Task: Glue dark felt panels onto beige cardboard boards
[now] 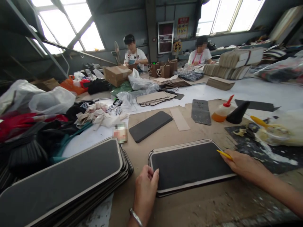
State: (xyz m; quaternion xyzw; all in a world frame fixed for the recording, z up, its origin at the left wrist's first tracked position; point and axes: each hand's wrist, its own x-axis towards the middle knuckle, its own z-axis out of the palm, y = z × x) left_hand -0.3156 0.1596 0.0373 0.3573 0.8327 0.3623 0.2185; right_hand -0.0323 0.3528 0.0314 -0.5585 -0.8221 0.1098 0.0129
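Bare tabletop (pixel 180 137) lies open beyond the small panel stack (pixel 189 165). A tall panel pile (pixel 71 179) blocks the left; glue bottle (pixel 222 112), black cone (pixel 238 113) and messy glue mat (pixel 255 146) crowd the right.

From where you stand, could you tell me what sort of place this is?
Probably a small handcraft workshop: stacks of dark padded panels, a glue bottle on the worktable, and piles of cut cardboard.
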